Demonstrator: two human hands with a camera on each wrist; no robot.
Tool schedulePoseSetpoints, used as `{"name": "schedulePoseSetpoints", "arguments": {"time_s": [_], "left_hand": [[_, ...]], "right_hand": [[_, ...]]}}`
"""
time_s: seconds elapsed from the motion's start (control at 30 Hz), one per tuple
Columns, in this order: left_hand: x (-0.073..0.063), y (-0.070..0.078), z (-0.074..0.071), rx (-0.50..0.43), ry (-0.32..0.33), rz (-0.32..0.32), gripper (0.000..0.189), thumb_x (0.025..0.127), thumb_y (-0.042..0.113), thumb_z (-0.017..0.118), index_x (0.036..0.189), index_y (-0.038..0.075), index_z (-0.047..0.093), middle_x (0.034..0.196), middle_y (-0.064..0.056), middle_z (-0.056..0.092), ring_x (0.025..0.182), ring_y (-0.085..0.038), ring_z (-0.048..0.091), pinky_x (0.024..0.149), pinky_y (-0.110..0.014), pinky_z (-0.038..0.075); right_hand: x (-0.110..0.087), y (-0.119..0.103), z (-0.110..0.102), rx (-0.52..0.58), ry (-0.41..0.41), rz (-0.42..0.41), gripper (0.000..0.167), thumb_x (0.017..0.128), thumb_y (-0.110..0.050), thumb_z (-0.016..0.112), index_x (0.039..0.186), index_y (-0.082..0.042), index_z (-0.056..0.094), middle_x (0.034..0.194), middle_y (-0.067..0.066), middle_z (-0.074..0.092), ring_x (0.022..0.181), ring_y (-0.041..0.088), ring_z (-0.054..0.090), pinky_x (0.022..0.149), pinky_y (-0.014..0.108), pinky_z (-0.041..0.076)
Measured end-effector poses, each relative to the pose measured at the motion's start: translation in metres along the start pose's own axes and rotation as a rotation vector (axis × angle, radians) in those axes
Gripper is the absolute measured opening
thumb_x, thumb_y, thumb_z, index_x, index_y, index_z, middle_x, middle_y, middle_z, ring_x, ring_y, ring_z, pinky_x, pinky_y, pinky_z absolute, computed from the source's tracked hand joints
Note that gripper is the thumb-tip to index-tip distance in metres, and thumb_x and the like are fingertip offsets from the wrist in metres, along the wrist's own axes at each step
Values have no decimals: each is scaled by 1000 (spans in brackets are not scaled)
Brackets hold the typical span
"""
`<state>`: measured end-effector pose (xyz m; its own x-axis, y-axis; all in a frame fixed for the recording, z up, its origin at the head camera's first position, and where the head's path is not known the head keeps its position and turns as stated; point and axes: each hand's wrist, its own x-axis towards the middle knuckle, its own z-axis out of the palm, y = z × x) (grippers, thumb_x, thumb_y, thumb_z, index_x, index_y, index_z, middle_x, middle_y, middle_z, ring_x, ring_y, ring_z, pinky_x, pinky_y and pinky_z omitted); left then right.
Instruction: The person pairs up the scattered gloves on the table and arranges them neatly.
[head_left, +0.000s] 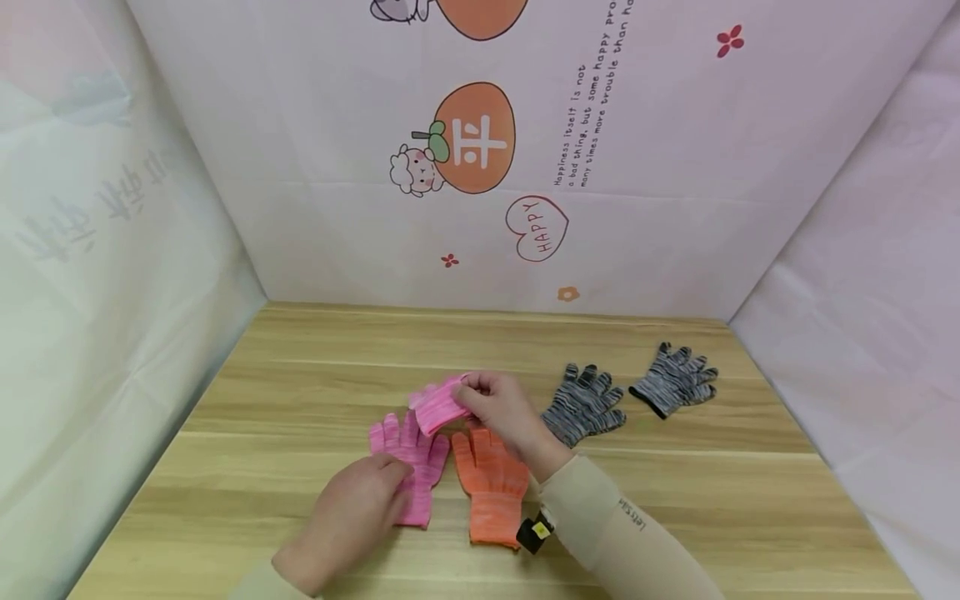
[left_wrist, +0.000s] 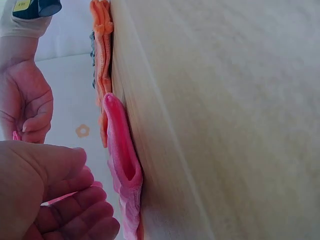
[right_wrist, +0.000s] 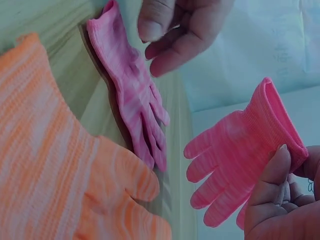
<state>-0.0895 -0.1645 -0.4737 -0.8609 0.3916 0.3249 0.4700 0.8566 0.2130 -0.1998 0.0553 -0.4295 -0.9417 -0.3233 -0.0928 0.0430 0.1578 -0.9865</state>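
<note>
My right hand (head_left: 508,414) pinches the cuff of a bright pink knit glove (head_left: 438,406) between thumb and fingers. That glove hangs above the table with its fingers downward in the right wrist view. A second pink glove (head_left: 420,479) lies flat on the table, fingers pointing away from me. Over its near left side hovers my left hand (head_left: 356,504), fingers loosely bent and holding nothing; a gap separates it from the glove (right_wrist: 125,75) in the right wrist view. An orange glove (head_left: 497,487) lies just right of the pink one, partly under my right forearm.
Two grey-black striped gloves (head_left: 583,406) (head_left: 675,381) lie apart toward the back right of the wooden table (head_left: 300,350). The nearer one is partly hidden by my right wrist. Printed white sheets (head_left: 337,208) wall the back and both sides.
</note>
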Motion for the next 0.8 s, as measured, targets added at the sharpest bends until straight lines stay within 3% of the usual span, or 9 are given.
{"name": "schedulePoseSetpoints", "arguments": {"time_s": [0.2,0.33,0.47,0.57,0.7,0.8], "left_hand": [[5,-2,-2,-89,6,-140,19,95,21,76,108,7,76,97,-3,76,89,-20,73,80,-39,60],[9,-6,-5,-218,1,-247,16,96,19,74,108,10,77,90,4,74,81,-11,69,75,-35,58],[12,-13,-8,-391,-34,-363,18,100,20,68,114,12,77,80,9,67,71,-6,57,68,-30,52],[14,-16,-10,-586,-70,-498,22,105,23,62,117,10,76,82,3,67,71,-8,59,65,-28,53],[17,-18,-10,-949,-69,-687,31,108,25,55,117,-1,70,92,-10,72,79,-18,69,71,-34,61],[19,-18,-11,-1125,-50,-766,38,109,25,52,124,-8,64,94,-13,71,83,-21,70,73,-37,63]], "right_hand": [[-3,2,8,12,-40,-12,17,101,-15,65,104,1,67,85,1,62,71,11,59,69,33,58],[-6,3,13,-6,-47,-8,18,102,-18,66,104,0,68,84,1,62,73,13,59,74,39,59],[-10,4,18,-26,-47,-4,19,101,-20,67,105,-2,68,86,1,62,75,12,59,74,37,59],[-12,5,23,-28,-53,10,21,101,-21,68,107,-2,68,90,2,63,77,12,60,75,36,60],[-16,6,28,-26,-67,20,22,101,-22,68,107,-1,67,90,4,63,77,12,61,73,35,61],[-18,8,31,-34,-68,17,21,101,-22,69,106,-1,67,88,3,63,75,12,62,69,32,60]]}}
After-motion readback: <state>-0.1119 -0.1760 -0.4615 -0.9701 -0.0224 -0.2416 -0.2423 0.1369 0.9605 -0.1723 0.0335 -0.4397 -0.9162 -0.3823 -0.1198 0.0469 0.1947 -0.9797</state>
